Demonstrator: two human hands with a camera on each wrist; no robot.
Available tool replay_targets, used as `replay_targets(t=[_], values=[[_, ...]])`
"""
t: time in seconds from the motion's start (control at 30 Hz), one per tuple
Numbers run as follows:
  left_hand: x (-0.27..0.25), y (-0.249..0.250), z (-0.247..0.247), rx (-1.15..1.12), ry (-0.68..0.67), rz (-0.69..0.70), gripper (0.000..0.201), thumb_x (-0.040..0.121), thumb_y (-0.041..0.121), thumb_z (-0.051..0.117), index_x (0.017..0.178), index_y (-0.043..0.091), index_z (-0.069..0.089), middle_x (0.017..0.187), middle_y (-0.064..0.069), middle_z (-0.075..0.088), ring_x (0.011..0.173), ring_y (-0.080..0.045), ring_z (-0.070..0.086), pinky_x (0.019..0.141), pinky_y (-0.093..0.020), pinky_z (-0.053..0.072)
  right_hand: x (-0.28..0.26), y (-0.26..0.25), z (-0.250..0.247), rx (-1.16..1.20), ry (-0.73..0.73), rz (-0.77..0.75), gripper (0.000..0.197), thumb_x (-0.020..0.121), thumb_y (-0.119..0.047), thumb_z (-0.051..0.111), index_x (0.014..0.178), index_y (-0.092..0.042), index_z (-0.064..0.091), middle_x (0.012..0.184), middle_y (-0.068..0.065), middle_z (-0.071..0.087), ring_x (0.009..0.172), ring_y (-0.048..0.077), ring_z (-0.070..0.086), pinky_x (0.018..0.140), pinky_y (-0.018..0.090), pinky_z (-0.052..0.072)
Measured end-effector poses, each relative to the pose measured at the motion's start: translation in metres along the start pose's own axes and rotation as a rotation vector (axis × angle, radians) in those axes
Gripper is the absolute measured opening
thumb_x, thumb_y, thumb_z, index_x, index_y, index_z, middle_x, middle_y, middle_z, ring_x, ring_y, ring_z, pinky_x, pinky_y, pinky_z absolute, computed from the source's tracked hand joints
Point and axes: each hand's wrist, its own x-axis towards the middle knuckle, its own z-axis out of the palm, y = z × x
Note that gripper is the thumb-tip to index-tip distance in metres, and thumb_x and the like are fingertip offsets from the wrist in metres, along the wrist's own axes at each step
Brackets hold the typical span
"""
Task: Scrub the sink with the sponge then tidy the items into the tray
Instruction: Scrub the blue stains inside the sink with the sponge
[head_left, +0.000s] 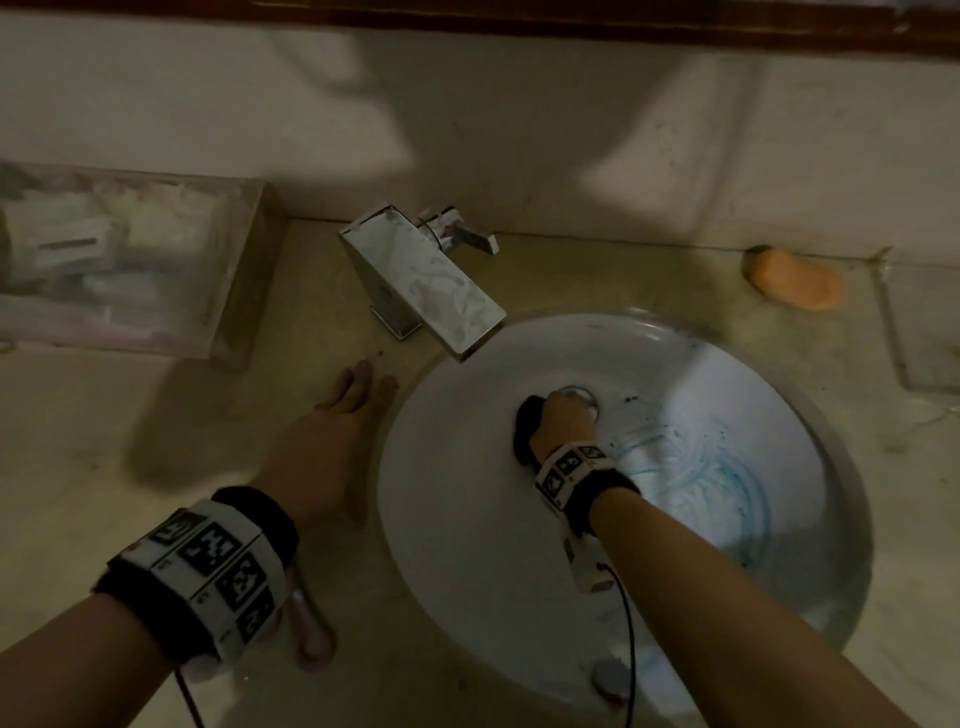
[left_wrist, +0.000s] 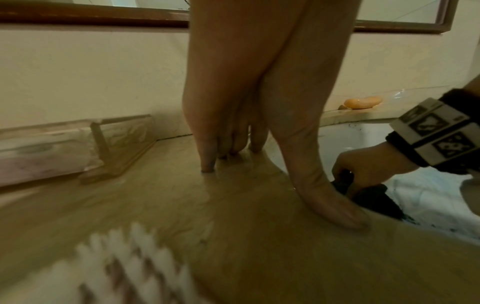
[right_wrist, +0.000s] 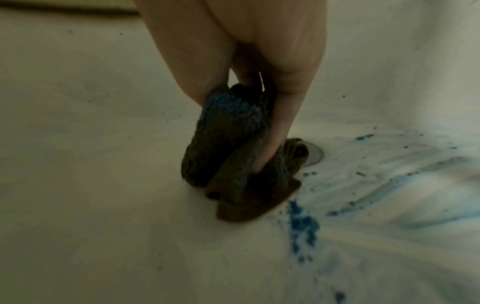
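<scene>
While the left hand (head_left: 317, 447) is lying flat on the tabletop (head_left: 78, 467) with fingers (left_wrist: 207, 156) straight, the right hand (head_left: 563, 418) is squeezing the dark sponge (right_wrist: 228, 156) between curled fingers (right_wrist: 280, 131), pressing it into the sink (head_left: 467, 545) bowl just beside the drain (right_wrist: 315, 155), blue smears spreading past the fingertips.

A beige counter (head_left: 78, 467) carries a clear tray (head_left: 236, 291), a chrome tap (head_left: 421, 275) and an orange soap bar (head_left: 795, 280)
</scene>
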Motion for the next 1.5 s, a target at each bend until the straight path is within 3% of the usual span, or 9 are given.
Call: replay_targets(t=[0.13,0.37,0.47,0.67,0.77,1.03,1.2,1.37,1.5], values=[[0.001,-0.002,0.003,0.0,0.007,0.009,0.133,0.064,0.042,0.083,0.134,0.025,-0.029,0.154,0.003,-0.026,0.148,-0.02,-0.011,0.118,-0.037,0.03,-0.001,-0.001,-0.005,0.089,0.0,0.031,0.033,0.092,-0.016,0.05,0.119,0.003,0.053,0.127,0.021,0.056,0.118,0.035,0.053,0.099,0.037,0.043],[0.002,-0.001,0.002,-0.074,0.047,0.026,0.132,0.06,0.029,0.087,0.133,0.025,-0.023,0.141,0.012,-0.025,0.146,-0.015,-0.009,0.118,-0.038,0.03,-0.032,-0.063,0.029,0.493,-0.139,-0.228,0.012,0.086,-0.014,0.062,0.089,-0.005,0.054,0.103,0.022,0.06,0.098,0.03,0.057,0.064,0.023,0.035],[0.001,-0.001,0.003,-0.083,0.036,0.024,0.137,0.054,0.031,0.09,0.131,0.024,-0.024,0.149,0.006,-0.024,0.147,-0.018,-0.01,0.118,-0.037,0.027,-0.026,-0.071,0.036,0.639,-0.052,-0.131,0.017,0.085,-0.011,0.061,0.087,-0.013,0.044,0.114,0.021,0.061,0.107,0.031,0.057,0.073,0.024,0.036],[0.001,0.001,0.002,-0.072,0.035,0.002,0.142,0.053,0.032,0.091,0.145,0.021,-0.018,0.157,0.001,-0.019,0.149,-0.019,-0.009,0.116,-0.034,0.028,0.022,-0.044,0.009,0.73,0.158,0.082,0.032,0.084,-0.01,0.063,0.113,0.002,0.055,0.119,0.022,0.059,0.111,0.034,0.055,0.086,0.034,0.044],[0.001,0.001,0.002,-0.087,0.046,0.013,0.135,0.061,0.038,0.086,0.137,0.02,-0.025,0.156,0.002,-0.02,0.149,-0.021,-0.008,0.12,-0.038,0.024,0.04,-0.007,0.001,0.751,0.263,0.226,0.033,0.083,-0.014,0.062,0.111,0.003,0.057,0.117,0.023,0.06,0.105,0.036,0.059,0.078,0.032,0.044],[0.005,-0.001,0.005,-0.063,0.031,0.003,0.14,0.057,0.044,0.086,0.131,0.017,-0.029,0.157,-0.003,-0.019,0.147,-0.023,-0.012,0.122,-0.04,0.02,0.037,0.003,0.001,0.933,0.395,0.427,0.039,0.087,-0.011,0.057,0.123,0.001,0.048,0.13,0.024,0.051,0.116,0.039,0.052,0.102,0.047,0.044],[0.006,-0.002,0.009,-0.101,0.044,0.022,0.131,0.063,0.04,0.084,0.134,0.023,-0.025,0.142,0.009,-0.025,0.141,-0.016,-0.017,0.124,-0.04,0.011,0.016,-0.043,0.018,0.74,0.227,0.007,0.051,0.088,-0.002,0.052,0.137,-0.001,0.038,0.14,0.019,0.042,0.128,0.036,0.043,0.108,0.038,0.034],[0.007,0.001,0.007,-0.114,0.042,0.018,0.128,0.066,0.033,0.083,0.134,0.019,-0.024,0.14,0.01,-0.024,0.143,-0.018,-0.016,0.123,-0.04,0.009,-0.01,-0.055,0.045,0.145,-0.127,-0.539,0.045,0.092,-0.016,0.054,0.135,-0.007,0.046,0.147,0.013,0.04,0.135,0.031,0.036,0.115,0.04,0.029],[0.008,0.0,0.004,-0.085,0.001,0.01,0.13,0.064,0.033,0.085,0.127,0.019,-0.028,0.15,0.002,-0.023,0.145,-0.023,-0.016,0.124,-0.042,0.008,-0.024,-0.044,0.065,-0.379,-0.331,-0.739,0.032,0.096,-0.021,0.047,0.116,0.0,0.06,0.126,0.019,0.057,0.113,0.03,0.054,0.099,0.046,0.046]])
